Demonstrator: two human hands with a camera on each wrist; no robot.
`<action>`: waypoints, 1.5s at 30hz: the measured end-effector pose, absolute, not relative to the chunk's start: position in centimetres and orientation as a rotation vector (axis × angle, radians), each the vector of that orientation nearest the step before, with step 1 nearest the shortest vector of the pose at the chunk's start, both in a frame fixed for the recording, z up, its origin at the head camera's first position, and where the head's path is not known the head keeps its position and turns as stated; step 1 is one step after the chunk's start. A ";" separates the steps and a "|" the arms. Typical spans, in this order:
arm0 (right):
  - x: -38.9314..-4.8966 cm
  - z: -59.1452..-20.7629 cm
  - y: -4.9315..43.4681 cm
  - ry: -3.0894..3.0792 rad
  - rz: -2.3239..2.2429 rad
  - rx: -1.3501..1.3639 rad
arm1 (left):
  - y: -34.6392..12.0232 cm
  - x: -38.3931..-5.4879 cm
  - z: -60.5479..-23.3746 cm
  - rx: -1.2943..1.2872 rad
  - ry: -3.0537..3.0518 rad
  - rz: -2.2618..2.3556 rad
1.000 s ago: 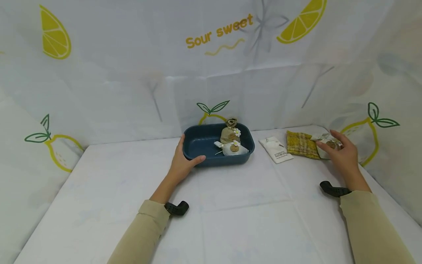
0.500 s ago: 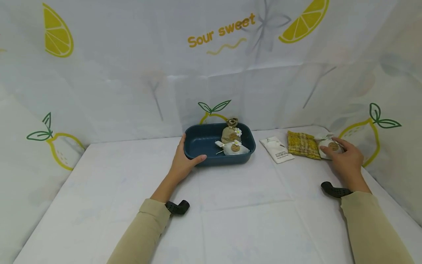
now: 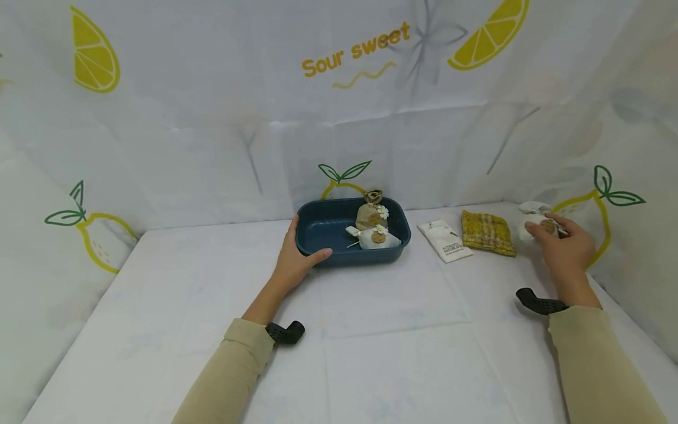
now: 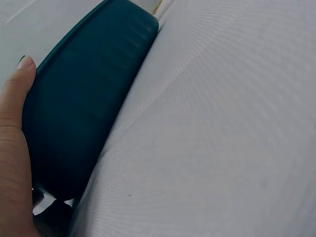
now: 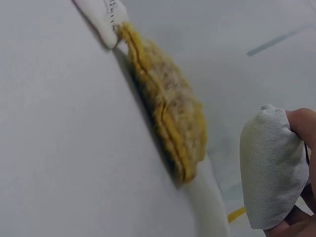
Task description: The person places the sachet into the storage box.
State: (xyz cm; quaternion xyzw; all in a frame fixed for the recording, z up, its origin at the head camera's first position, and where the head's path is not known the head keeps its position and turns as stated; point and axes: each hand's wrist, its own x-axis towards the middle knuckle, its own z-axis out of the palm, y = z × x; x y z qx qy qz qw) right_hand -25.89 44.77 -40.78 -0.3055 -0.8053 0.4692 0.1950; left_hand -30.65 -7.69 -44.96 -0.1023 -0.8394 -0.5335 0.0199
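Note:
In the head view, my left hand (image 3: pixel 293 262) holds the left end of a dark blue rectangular basin (image 3: pixel 349 259). The thumb lies along its front wall and the other fingers go round the end. Inside, on the right, are a tan tied sachet (image 3: pixel 365 217) and a white sachet (image 3: pixel 389 242), each with a daisy. My right hand (image 3: pixel 569 253) pinches another white cloth sachet (image 5: pixel 271 170) with a round brown tag, held up off the table in the right wrist view. To its left lies a yellow woven pouch (image 3: pixel 486 234).
A flat white printed packet (image 3: pixel 445 241) lies between the basin and the yellow pouch. White cloth covers the table (image 3: pixel 392 365). Lemon-printed cloth (image 3: pixel 212 118) hangs close behind the basin and along both sides.
My right hand has taken hold of the white sachet beside the yellow pouch and moved it slightly right and up, away from the pouch. My left hand and the basin stay put.

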 end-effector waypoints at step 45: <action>-30.3 -35.4 16.9 -2.253 1.230 0.268 | -7.4 -30.8 -45.4 -0.309 -2.561 -1.665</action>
